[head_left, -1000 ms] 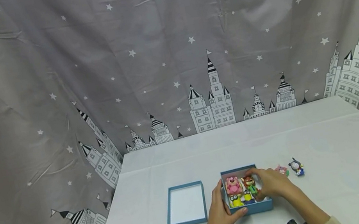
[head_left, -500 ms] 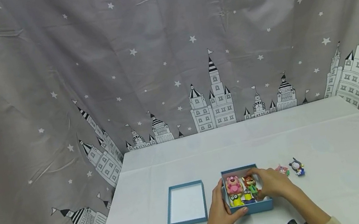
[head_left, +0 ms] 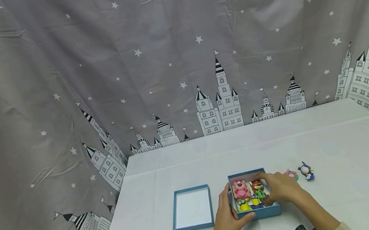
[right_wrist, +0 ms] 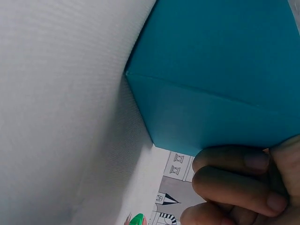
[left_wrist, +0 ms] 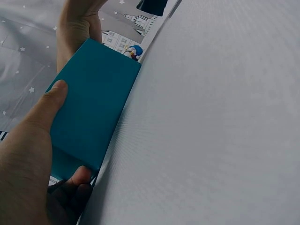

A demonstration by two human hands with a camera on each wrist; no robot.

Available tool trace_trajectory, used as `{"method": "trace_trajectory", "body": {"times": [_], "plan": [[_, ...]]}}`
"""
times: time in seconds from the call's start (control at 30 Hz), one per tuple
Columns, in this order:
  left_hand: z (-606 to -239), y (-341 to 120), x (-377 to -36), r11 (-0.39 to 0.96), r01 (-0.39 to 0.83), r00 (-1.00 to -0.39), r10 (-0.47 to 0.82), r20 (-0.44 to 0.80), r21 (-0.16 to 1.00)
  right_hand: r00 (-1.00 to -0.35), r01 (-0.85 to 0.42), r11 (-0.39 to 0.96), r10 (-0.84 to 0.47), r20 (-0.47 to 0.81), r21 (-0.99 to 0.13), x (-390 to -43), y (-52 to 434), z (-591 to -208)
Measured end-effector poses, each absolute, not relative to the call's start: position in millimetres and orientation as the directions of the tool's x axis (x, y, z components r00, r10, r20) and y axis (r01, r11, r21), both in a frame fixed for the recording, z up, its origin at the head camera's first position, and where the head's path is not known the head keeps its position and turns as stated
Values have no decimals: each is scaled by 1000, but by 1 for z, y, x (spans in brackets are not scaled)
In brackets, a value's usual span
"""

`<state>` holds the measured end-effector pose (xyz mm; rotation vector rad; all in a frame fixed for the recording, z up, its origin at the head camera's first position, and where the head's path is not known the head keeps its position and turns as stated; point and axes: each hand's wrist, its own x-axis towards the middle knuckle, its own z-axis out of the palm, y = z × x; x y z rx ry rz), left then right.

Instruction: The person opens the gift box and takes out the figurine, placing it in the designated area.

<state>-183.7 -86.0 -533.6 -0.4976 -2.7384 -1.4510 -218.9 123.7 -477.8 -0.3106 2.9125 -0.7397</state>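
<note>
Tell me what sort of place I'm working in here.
Likely a staged tabletop recording corner rather than a lived-in room: a table under a plain white cloth, a grey star-and-castle curtain hung right behind it as a backdrop, and only a blue box of small toy figures, its lid alongside.

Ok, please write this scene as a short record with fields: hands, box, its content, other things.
left hand: grips left side of blue box
right hand: over the box, at the fox figure
box content: pink bear, two yellow figures
lid: left of box, open side up
outside box: two small figures, on the right
</note>
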Motion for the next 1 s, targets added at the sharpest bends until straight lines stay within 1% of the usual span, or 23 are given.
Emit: {"method": "trace_trajectory", "body": {"times": [0.5,0.8,1.0], "plan": [[-532,-86,-183,512,275,-950,275,148,813,-965,-206,848,-258,-41,-489,-220,126,-479],[-534,-86,-183,509,269,-951,274,143,818,-951,-269,850,-310,-17,-452,-221,130,-480],[-534,-85,-184,519,274,-951,271,149,810,-949,-297,855,-313,32,-425,-221,133,-479]]}}
